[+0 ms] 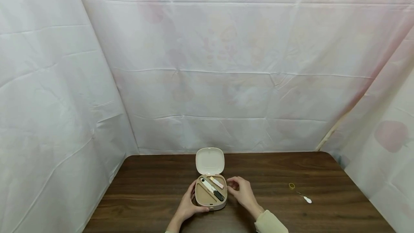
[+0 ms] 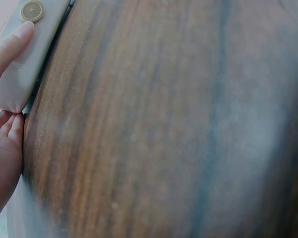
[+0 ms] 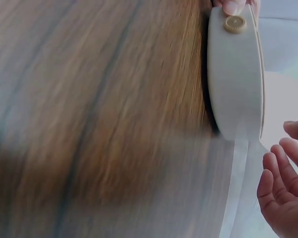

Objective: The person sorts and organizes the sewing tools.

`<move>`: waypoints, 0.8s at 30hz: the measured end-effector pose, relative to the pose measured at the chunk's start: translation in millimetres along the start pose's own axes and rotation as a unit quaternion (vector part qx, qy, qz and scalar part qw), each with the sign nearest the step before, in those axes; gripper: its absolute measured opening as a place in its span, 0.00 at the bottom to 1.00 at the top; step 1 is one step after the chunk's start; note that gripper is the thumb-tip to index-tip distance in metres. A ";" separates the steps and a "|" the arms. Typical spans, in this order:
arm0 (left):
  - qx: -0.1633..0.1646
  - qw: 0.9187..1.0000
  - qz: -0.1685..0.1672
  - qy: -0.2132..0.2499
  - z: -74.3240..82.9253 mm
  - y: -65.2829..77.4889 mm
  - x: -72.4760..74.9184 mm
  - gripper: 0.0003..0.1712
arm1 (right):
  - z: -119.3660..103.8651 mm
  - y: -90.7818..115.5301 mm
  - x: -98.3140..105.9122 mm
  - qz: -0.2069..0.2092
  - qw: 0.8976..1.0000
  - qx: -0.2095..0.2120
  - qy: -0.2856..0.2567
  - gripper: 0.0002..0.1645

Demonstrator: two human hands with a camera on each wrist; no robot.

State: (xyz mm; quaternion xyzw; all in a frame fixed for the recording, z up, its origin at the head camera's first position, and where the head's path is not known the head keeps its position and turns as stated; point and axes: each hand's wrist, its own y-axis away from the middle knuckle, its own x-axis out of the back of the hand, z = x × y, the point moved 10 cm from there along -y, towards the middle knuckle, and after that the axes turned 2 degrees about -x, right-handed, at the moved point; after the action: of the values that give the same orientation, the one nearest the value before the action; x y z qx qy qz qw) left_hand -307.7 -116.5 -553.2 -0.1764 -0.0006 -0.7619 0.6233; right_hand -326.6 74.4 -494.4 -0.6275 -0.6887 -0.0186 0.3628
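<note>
A cream sewing-kit-sized box (image 1: 217,208) with rounded corners stands on the table, its lid (image 1: 210,161) raised at the back. In its beige tray lie a long white tool with a black end (image 1: 211,189) and a small white and pink piece (image 1: 216,182). My left hand (image 1: 187,205) holds the box at its left side and front, the thumb beside the round gold button (image 2: 31,11) in the left wrist view. By the right side my right hand (image 1: 242,191) hovers with loosely bent fingers and nothing between them, as the right wrist view shows.
On the brown wooden table (image 1: 155,182), to the right, lie a yellow ring (image 1: 291,186) and a small white handle with a thin wire (image 1: 307,200). Pale printed curtains (image 1: 226,92) hang behind the table and along both sides.
</note>
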 end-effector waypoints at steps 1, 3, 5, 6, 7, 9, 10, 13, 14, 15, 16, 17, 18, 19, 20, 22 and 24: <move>-0.004 1.000 0.000 -0.003 3.0 0.4 0.4 0.62 | 1.7 1.3 2.7 0.003 1.000 -0.003 -0.001 0.11; -0.009 1.000 0.001 -0.006 6.3 0.9 1.0 0.62 | 6.5 3.8 7.8 0.007 1.000 -0.018 -0.003 0.11; -0.011 1.000 0.003 -0.006 5.1 0.7 1.3 0.62 | 11.9 6.3 13.1 0.014 0.999 -0.034 -0.002 0.10; -0.011 1.000 0.004 -0.006 2.2 0.2 1.4 0.62 | 14.2 7.5 15.7 0.018 0.999 -0.040 -0.002 0.11; -0.008 1.000 0.005 -0.005 -1.4 -0.3 1.4 0.62 | 16.2 8.5 18.7 0.023 0.999 -0.042 -0.002 0.10; -0.001 1.000 0.005 -0.005 -10.1 -1.5 1.2 0.63 | 19.8 10.7 24.7 0.034 0.998 -0.049 -0.001 0.11; -0.001 1.000 0.005 -0.007 -15.1 -2.3 1.0 0.63 | 21.4 11.7 27.5 0.039 0.998 -0.051 0.000 0.11; 0.002 1.000 0.004 -0.012 -27.0 -3.9 0.6 0.64 | 26.7 14.8 36.3 0.050 0.997 -0.061 0.001 0.11; 0.001 1.000 0.003 -0.012 -28.6 -4.3 0.4 0.64 | 28.6 16.0 39.2 0.051 0.996 -0.067 0.002 0.11; 0.001 1.000 0.003 -0.012 -29.2 -4.6 0.2 0.64 | 30.5 17.2 42.3 0.053 0.996 -0.073 0.002 0.11; 0.000 1.000 0.003 -0.009 -29.0 -4.5 0.0 0.64 | 32.5 18.5 45.3 0.054 0.995 -0.078 0.005 0.11; 0.000 1.000 0.002 -0.006 -26.9 -4.3 -0.1 0.64 | 34.2 19.8 48.7 0.056 0.995 -0.084 0.004 0.11; 0.000 1.000 0.002 -0.004 -22.5 -3.8 -0.3 0.64 | 35.8 21.3 51.9 0.057 0.994 -0.088 0.005 0.11; 0.000 1.000 0.002 -0.001 -17.0 -3.0 -0.3 0.63 | 37.3 22.8 55.2 0.059 0.994 -0.092 0.004 0.12; -0.003 1.000 0.001 -0.001 -11.7 -2.2 -0.3 0.63 | 38.7 24.2 58.5 0.061 0.993 -0.096 0.005 0.12; -0.002 1.000 0.000 0.004 -1.8 -0.8 -0.1 0.62 | 41.4 27.1 65.1 0.068 0.993 -0.099 0.009 0.11; -0.001 1.000 0.000 0.006 5.5 0.4 0.2 0.61 | 43.9 29.9 71.7 0.074 0.992 -0.102 0.013 0.11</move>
State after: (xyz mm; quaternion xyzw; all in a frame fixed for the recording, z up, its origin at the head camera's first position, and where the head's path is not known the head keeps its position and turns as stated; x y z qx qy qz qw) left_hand -305.9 -115.6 -548.1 -0.1724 0.0042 -0.7632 0.6227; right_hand -317.7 162.9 -502.0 -0.7098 -0.6305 -0.0699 0.3063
